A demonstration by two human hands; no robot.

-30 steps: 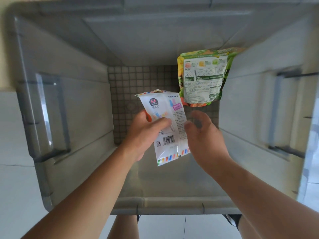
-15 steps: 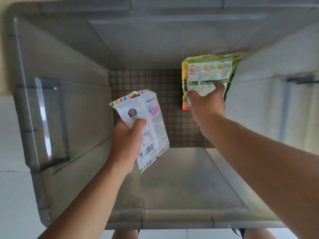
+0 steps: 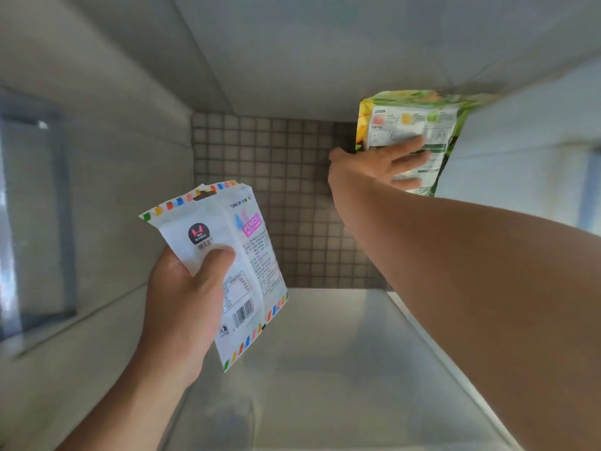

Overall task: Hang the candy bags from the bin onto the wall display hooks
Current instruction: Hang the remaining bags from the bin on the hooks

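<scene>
Inside a grey plastic bin (image 3: 113,196), a person works with both bare hands above its gridded bottom (image 3: 292,190). The left hand (image 3: 182,301) grips a white candy bag (image 3: 234,229) edged with coloured stripes, thumb pressed on the printed face and fingers curled behind, holding it tilted and clear of the bin's bottom, barcode toward the camera. The right hand (image 3: 367,164) reaches to the far right corner, where a green candy bag (image 3: 413,115) leans against the bin's right wall; its fingers (image 3: 409,148) lie straight and spread across the bag's label, touching it. Motion blur hides whether the thumb, at the bag's left edge, has hold of it.
</scene>
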